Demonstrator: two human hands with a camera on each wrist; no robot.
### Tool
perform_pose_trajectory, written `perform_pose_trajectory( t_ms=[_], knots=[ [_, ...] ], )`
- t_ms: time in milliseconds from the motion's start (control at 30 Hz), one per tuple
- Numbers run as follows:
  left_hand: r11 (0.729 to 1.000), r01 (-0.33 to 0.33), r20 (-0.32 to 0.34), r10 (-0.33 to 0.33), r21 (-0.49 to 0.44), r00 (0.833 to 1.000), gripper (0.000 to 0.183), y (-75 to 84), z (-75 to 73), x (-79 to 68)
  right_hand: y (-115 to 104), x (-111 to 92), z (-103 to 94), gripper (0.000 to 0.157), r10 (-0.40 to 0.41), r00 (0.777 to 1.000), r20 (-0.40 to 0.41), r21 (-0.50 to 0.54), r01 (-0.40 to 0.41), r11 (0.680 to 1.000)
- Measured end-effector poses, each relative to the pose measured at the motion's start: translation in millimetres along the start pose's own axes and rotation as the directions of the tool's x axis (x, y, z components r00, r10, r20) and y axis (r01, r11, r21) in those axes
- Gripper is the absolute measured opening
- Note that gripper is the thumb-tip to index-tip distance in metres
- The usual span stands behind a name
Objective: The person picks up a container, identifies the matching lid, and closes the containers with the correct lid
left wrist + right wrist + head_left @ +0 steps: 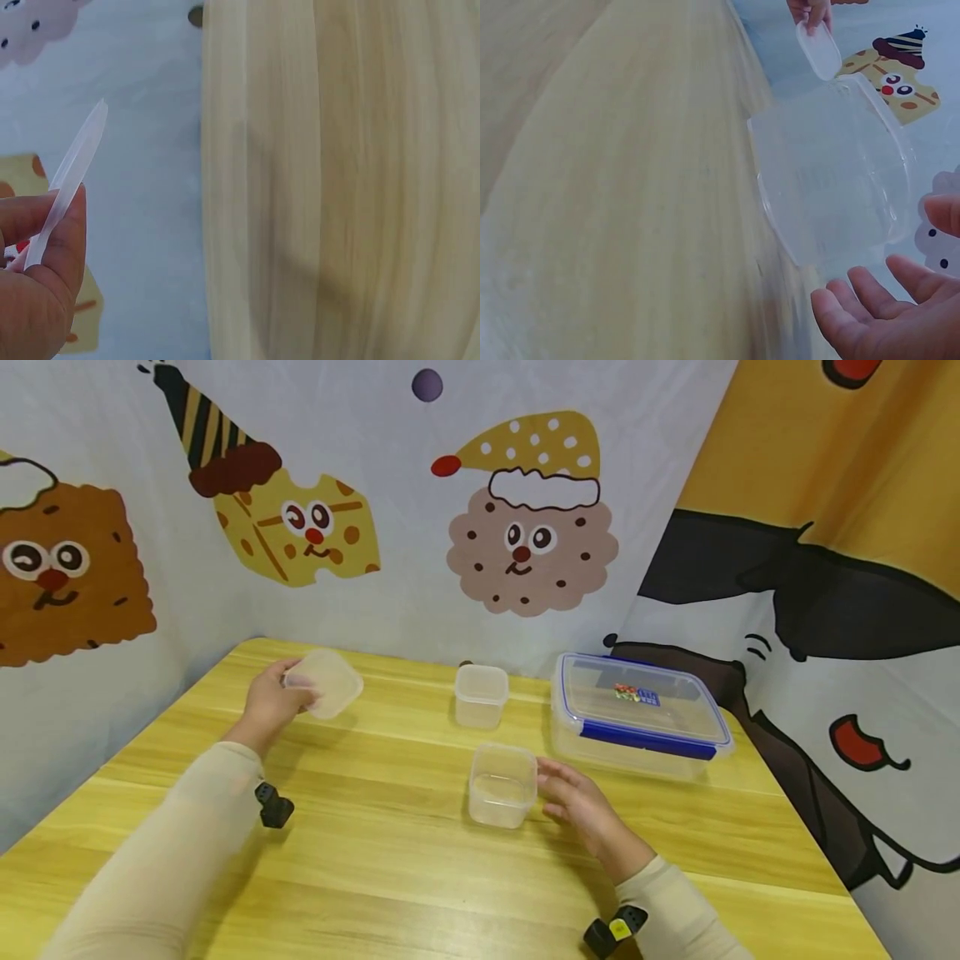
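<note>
My left hand [272, 703] pinches a translucent square lid [332, 683] by its edge, held up over the left part of the table. In the left wrist view the lid [73, 176] appears nearly edge-on between thumb and fingers. A clear square container [502, 787], without a lid, stands upright near the table's middle. My right hand [583, 814] is just to its right, fingertips right at its side. The right wrist view shows that hand [896, 311] with loosely spread fingers next to the container [829, 176].
A second small translucent container [481, 696] stands farther back. To its right is a large clear storage box [637, 710] with a lid and blue clips. The wooden table [390, 877] ends at a printed cloth backdrop [405, 577].
</note>
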State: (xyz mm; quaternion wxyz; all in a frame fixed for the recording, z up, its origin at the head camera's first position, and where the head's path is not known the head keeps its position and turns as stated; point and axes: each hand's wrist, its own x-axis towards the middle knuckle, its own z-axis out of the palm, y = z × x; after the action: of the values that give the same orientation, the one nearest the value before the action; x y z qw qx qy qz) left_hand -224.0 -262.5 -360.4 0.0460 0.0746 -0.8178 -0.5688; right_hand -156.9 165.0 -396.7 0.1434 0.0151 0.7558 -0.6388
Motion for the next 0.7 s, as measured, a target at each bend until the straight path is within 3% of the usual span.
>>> perform_pose_trajectory(
  t_ms=[533, 700],
  knots=[
    [0.997, -0.060, 0.115, 0.064, -0.045, 0.991, 0.072, 22.0, 37.2, -19.2, -11, -4, -9.3, 0.049, -0.064, 0.997, -0.036, -0.026, 0.063, 0.998],
    [0.990, -0.104, 0.142, 0.117, -0.092, 0.983, 0.071, 30.8, 50.8, -28.4, -15, -5, -13.3, 0.050, -0.068, 0.997, -0.035, -0.025, 0.067, 0.997]
  ],
)
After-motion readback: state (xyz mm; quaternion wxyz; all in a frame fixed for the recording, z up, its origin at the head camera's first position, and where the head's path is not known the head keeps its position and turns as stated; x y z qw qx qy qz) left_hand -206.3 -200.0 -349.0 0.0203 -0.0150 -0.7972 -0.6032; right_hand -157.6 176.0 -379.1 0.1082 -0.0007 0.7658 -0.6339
